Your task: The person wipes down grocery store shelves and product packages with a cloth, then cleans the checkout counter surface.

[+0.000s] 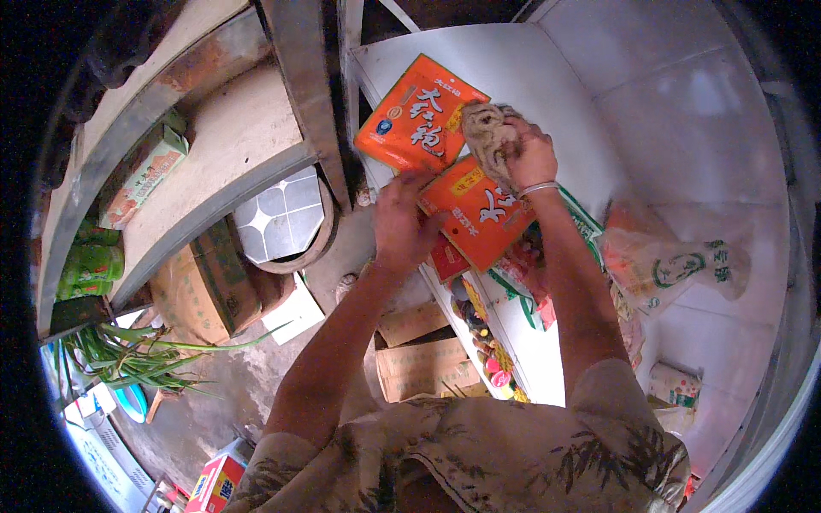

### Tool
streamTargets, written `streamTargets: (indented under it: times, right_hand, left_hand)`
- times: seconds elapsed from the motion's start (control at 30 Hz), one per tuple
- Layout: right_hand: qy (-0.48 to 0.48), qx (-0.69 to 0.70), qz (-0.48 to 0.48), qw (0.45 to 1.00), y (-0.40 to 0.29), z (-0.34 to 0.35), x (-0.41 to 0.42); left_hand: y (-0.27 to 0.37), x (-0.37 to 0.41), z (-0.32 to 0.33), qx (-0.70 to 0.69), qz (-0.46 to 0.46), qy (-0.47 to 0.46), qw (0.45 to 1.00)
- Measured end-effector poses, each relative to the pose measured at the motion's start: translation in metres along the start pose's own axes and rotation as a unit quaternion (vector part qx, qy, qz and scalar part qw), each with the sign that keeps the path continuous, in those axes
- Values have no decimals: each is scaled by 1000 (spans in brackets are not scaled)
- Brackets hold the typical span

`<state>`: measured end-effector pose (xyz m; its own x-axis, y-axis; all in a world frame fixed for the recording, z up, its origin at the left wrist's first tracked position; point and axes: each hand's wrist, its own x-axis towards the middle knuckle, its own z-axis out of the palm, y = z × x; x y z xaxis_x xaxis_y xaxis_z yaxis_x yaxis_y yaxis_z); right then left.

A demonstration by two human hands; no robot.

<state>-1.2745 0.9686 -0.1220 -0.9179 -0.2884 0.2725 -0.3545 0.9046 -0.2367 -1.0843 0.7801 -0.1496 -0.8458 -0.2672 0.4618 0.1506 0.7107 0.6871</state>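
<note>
A crumpled brown patterned cloth (pixel 490 138) is gripped in my right hand (pixel 532 157), over the edges of two orange packets. The upper orange packet (pixel 410 109) lies flat on the white surface. Overlapping its lower corner is a second orange packet (pixel 481 211), turned the other way round. My left hand (pixel 407 221) is at the left edges of both packets, fingers spread and slightly blurred; whether it grips a packet cannot be told. A smaller red packet (pixel 447 258) shows under the second one. Green-edged plastic packaging (pixel 580 221) lies partly behind my right forearm.
A clear printed plastic bag (pixel 673 266) lies right of my right arm, with a paper cup (pixel 675 385) nearer me. Cardboard boxes (pixel 423 369) stand below the white surface's edge. On the left are a shelf (pixel 224 122), a large carton (pixel 202 292) and a leafy plant (pixel 135 356).
</note>
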Motion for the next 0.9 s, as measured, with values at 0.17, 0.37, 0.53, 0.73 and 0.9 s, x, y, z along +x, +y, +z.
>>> streamTargets:
  times: [0.17,0.37,0.53,0.73,0.9]
  right_hand:
    - [176,194,-125,957,-52,-28,4]
    - [63,-12,-406,912,-108,29,0]
    - [0,-124,-167,978,-62,33,64]
    - [118,-18,-283,952,-80,56,65]
    - [55,-29,-313,948,-114,36,36]
  left_hand:
    - [-38,3,24,-391,-356,35,848]
    - [-42,30,21,-571,-400,48,715]
    - [-51,40,29,-484,-431,10,762]
    - [-67,32,44,-462,-368,0,807]
    - [-56,36,24,-478,-389,-15,787]
